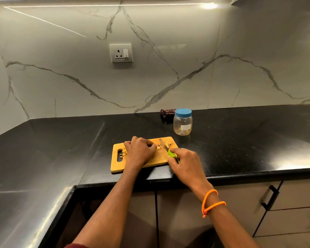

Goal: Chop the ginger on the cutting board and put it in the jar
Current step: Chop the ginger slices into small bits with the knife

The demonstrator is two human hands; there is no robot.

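Resting on a rectangular wooden cutting board [141,162], the left hand [139,152] pins pale ginger [158,147]; the right hand [185,162], grip clamped, holds a green-handled knife [166,146]. Beyond the board on the glossy black table [240,140] stands a clear blue-lidded jar [183,122].

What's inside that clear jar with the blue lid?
The clear plastic jar looks empty; its blue lid is on, and no ginger shows through the wall. A white label hides a small patch of the inside.

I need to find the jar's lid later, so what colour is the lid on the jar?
Blue. The lid sits on the clear jar, seen best in the head view.
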